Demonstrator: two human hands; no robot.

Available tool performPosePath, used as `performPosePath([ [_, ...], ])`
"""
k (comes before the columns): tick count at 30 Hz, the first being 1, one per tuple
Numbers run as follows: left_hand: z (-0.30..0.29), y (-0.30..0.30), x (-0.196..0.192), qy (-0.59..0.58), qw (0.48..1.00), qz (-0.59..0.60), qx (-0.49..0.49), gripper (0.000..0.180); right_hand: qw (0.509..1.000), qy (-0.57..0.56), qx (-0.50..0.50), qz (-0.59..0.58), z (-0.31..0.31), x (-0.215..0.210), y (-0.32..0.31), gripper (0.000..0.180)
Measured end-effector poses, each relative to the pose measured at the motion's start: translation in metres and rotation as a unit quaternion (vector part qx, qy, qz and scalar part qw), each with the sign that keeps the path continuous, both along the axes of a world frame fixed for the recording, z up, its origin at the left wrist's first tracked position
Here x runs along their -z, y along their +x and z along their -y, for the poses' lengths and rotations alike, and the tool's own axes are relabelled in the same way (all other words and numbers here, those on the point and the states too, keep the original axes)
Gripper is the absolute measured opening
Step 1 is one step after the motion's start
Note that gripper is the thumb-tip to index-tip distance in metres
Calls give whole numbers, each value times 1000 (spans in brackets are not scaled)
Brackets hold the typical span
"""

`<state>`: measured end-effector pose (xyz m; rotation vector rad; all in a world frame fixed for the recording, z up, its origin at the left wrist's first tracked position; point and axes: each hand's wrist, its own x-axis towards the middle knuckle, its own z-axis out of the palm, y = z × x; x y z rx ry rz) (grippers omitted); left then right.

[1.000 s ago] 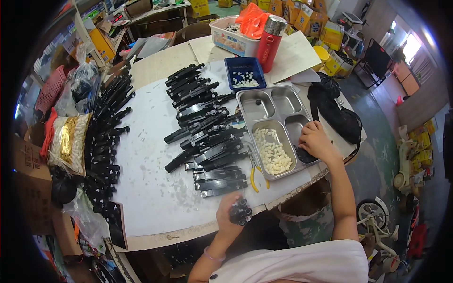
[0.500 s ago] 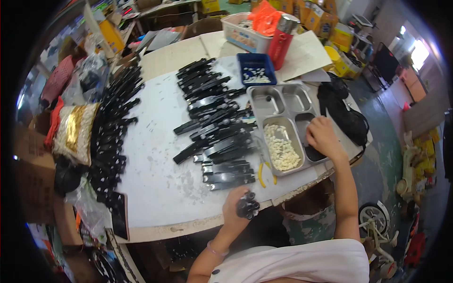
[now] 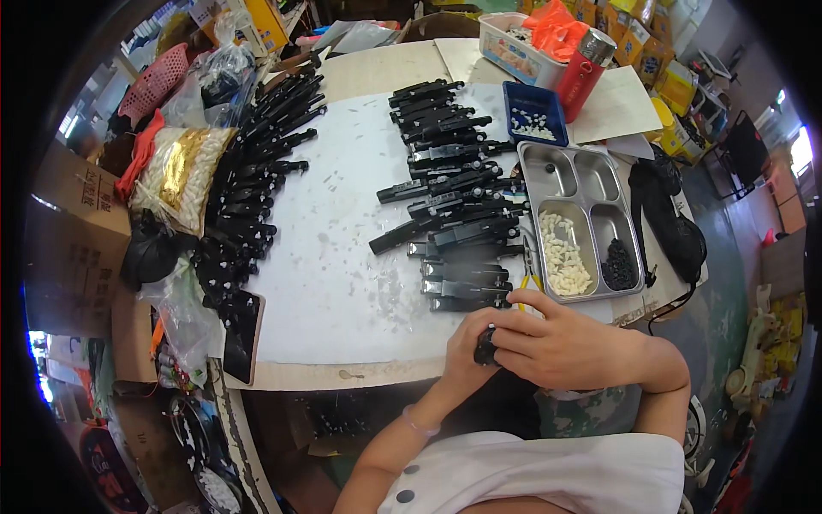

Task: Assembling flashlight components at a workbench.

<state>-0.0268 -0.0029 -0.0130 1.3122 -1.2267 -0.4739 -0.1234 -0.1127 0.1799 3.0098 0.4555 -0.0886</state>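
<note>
Near the table's front edge, my left hand (image 3: 462,349) is wrapped round a black plastic part (image 3: 485,345) with rounded knobs, mostly covered by fingers. My right hand (image 3: 575,343) meets it there, its fingers bent against the part's end; whether a small piece is pinched in them is hidden. Just beyond lie pliers (image 3: 530,283) with yellow handles, partly behind the right hand. A steel compartment tray (image 3: 591,206) sits to the right, holding cream-white small pieces (image 3: 562,257) and small black pieces (image 3: 618,265) in separate compartments. Similar long black parts (image 3: 467,230) lie in a row left of it.
Another row of black parts (image 3: 248,201) lines the table's left side, by a dark flat slab (image 3: 243,338). Behind the tray stand a blue bin (image 3: 558,137) with white pieces, a red flask (image 3: 585,79) and a white basket (image 3: 505,53). A black bag (image 3: 668,218) lies at right.
My right hand has left the tray's black-piece compartment and come to the black part in my left hand. The view has shifted, so the table sits farther right and higher.
</note>
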Motion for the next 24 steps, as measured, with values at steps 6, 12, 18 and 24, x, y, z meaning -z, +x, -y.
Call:
performPosePath([
  [6, -1, 0, -3, 1, 1000, -1, -7, 61, 1000, -7, 6, 0, -6, -2, 3, 21],
  [12, 0, -2, -1, 5, 1000, 0, -3, 58, 1000, -10, 3, -24, -6, -3, 6, 24],
  [18, 1, -5, 5, 21, 999, 24, -28, 56, 992, -101, -13, 70, -17, 3, 3, 24],
  [24, 1, 1, -6, -30, 1000, -4, -8, 60, 994, 82, 4, 72, -3, 10, -13, 26],
])
